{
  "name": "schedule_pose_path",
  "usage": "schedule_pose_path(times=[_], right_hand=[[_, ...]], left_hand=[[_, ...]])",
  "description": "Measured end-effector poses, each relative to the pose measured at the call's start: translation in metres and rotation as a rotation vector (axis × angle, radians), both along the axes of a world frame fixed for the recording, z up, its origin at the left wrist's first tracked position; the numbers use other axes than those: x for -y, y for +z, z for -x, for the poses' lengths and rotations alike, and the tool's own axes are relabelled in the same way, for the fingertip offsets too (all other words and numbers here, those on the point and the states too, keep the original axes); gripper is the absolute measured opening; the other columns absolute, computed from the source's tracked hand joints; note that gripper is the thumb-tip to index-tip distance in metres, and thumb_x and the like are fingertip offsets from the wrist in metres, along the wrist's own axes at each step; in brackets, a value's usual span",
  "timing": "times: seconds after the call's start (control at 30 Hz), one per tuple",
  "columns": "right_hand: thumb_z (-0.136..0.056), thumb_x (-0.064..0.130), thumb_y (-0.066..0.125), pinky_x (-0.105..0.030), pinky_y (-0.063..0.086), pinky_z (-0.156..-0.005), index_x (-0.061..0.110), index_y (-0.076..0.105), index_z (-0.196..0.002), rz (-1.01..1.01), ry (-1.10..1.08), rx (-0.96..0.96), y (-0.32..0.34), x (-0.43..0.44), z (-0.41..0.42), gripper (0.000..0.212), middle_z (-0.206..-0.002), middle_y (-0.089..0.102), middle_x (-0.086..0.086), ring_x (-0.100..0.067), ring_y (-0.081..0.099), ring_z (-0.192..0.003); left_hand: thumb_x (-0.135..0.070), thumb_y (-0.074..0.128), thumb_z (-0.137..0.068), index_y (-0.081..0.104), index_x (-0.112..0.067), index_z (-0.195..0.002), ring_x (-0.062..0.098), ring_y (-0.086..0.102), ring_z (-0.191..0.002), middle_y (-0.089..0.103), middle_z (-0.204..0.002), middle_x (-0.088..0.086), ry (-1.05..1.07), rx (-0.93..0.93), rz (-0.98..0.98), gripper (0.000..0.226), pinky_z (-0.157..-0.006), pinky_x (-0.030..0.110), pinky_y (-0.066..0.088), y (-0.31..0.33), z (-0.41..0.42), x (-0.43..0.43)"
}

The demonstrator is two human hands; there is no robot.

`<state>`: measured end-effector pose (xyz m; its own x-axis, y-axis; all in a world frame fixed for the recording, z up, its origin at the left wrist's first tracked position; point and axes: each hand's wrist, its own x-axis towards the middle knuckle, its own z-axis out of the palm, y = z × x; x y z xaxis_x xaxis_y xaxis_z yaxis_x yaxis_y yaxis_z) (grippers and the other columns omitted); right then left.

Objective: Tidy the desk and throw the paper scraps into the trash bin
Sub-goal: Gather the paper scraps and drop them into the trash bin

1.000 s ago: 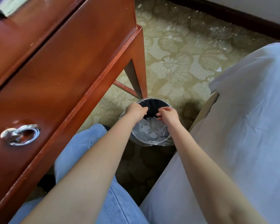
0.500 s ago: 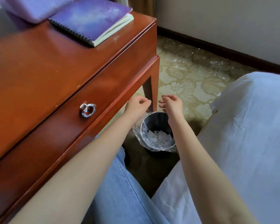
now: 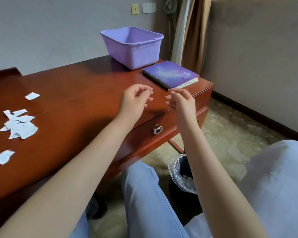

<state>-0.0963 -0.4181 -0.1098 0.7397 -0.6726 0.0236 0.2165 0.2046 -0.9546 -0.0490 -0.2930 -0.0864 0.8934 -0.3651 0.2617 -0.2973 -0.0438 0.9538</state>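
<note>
red-brown wood desk point(image 3: 76, 93) fills left and centre of frame, grey wall behind, patterned carpet at lower right. scraps point(image 3: 19, 125) sit on the desk at far left: an overlapping pile at mid left, a lone scrap point(image 3: 32, 96) above it, a low scrap point(image 3: 4, 157) below, near the frame edge. bin point(image 3: 181, 170) with clear liner stands on the floor at lower centre-right, partly hidden by the right forearm, white bits visible inside.

left hand point(image 3: 134, 100) is at frame centre over the desk, fingers loosely curled, nothing visibly held. right hand point(image 3: 182, 102) is just beside it, over the desk's front edge, fingers loose too, empty. both look raised off the wood, though i can't be sure.

handling guess: scraps are thin, very light, floppy, and lie flat on slick varnish, so a straight pinch is likely fiddly. better to slide them together and take the pile where its edges overlap or lift. they may flutter out, so cup them.

scraps are well apart from both hands, off to frame left, left hand nearer. bin is on the opposite side, under the right arm. basket point(image 3: 132, 47) and notebook point(image 3: 170, 73) sit upper centre, away from the scraps.
</note>
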Motion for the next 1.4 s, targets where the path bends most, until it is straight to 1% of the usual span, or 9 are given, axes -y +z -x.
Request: schedule_pose_path(times=[0.23,0.37,0.43,0.53,0.67,0.9,1.07,1.27,1.4], right_hand=[[-0.088,0.002,0.051,-0.012,0.043,-0.051,0.019,0.06,-0.073,0.218,0.275,-0.041,0.013,-0.101,-0.059,0.024,-0.069,0.062,-0.003,-0.01,0.055,-0.056],[-0.086,0.006,0.053,-0.02,0.047,-0.061,0.022,0.06,-0.073,0.367,0.427,-0.111,0.008,-0.156,-0.087,0.021,-0.076,0.066,-0.002,-0.014,0.061,-0.063],[-0.085,0.01,0.055,-0.026,0.048,-0.067,0.022,0.06,-0.074,0.47,0.502,-0.136,0.005,-0.181,-0.101,0.017,-0.08,0.068,-0.002,-0.016,0.064,-0.068],[-0.087,0.014,0.055,-0.028,0.048,-0.079,0.019,0.064,-0.089,0.687,0.58,-0.143,0.002,-0.212,-0.122,0.011,-0.094,0.07,-0.002,-0.02,0.065,-0.089],[-0.087,0.01,0.049,-0.025,0.044,-0.089,0.013,0.063,-0.112,0.922,0.626,-0.146,0.009,-0.242,-0.154,0.029,-0.117,0.066,-0.002,-0.019,0.061,-0.106],[-0.098,0.036,0.039,-0.039,0.037,-0.105,0.014,0.041,-0.141,1.372,0.674,-0.285,0.01,-0.292,-0.23,0.048,-0.145,0.046,-0.005,-0.026,0.043,-0.132],[-0.097,0.054,0.027,-0.054,0.008,-0.116,0.015,0.033,-0.146,1.557,0.709,-0.428,-0.005,-0.313,-0.267,0.063,-0.154,0.032,-0.004,-0.022,0.02,-0.145],[-0.102,0.046,0.022,-0.058,-0.003,-0.114,0.03,0.04,-0.142,1.662,0.848,-0.391,-0.007,-0.332,-0.263,0.046,-0.155,0.03,0.005,-0.019,0.008,-0.148],[-0.1,0.052,0.022,-0.056,-0.005,-0.114,0.027,0.049,-0.136,1.583,0.934,-0.322,-0.004,-0.341,-0.238,0.052,-0.151,0.038,0.004,-0.019,0.019,-0.146]], left_hand=[[-0.013,0.049,-0.094,0.063,-0.017,-0.093,0.003,0.061,-0.078,0.064,-0.087,-0.009,0.361,0.004,-0.057,0.015,-0.066,0.016,0.049,0.011,-0.029,-0.112],[-0.018,0.05,-0.095,0.063,-0.022,-0.093,0.006,0.06,-0.09,0.063,-0.093,-0.009,0.529,0.04,-0.182,0.014,-0.081,0.023,0.051,0.005,-0.044,-0.178],[-0.019,0.05,-0.095,0.063,-0.021,-0.099,0.007,0.057,-0.096,0.062,-0.1,-0.007,0.596,0.035,-0.263,0.015,-0.079,0.019,0.048,0.001,-0.051,-0.21],[-0.018,0.05,-0.094,0.063,-0.02,-0.105,0.013,0.056,-0.106,0.061,-0.11,-0.005,0.661,0.028,-0.378,0.017,-0.077,0.021,0.05,-0.006,-0.065,-0.255],[-0.019,0.051,-0.094,0.06,-0.019,-0.114,0.018,0.051,-0.119,0.056,-0.127,0.0,0.737,0.02,-0.578,0.022,-0.088,0.028,0.044,-0.011,-0.087,-0.296],[-0.034,0.05,-0.095,0.044,-0.022,-0.136,0.024,0.034,-0.137,0.036,-0.149,0.002,0.729,-0.11,-0.842,0.044,-0.106,0.043,0.037,-0.019,-0.136,-0.348],[-0.052,0.035,-0.095,0.028,-0.023,-0.146,0.022,0.006,-0.147,0.016,-0.158,0.0,0.586,-0.148,-1.215,0.059,-0.115,0.051,0.016,-0.033,-0.157,-0.367],[-0.05,0.033,-0.097,0.031,-0.024,-0.145,0.022,0.02,-0.144,0.023,-0.156,-0.001,0.607,-0.121,-1.168,0.055,-0.116,0.047,0.021,-0.035,-0.156,-0.374],[-0.04,0.027,-0.101,0.03,-0.022,-0.146,0.022,0.02,-0.144,0.023,-0.156,-0.001,0.589,-0.122,-1.16,0.048,-0.117,0.045,0.019,-0.035,-0.151,-0.372]])
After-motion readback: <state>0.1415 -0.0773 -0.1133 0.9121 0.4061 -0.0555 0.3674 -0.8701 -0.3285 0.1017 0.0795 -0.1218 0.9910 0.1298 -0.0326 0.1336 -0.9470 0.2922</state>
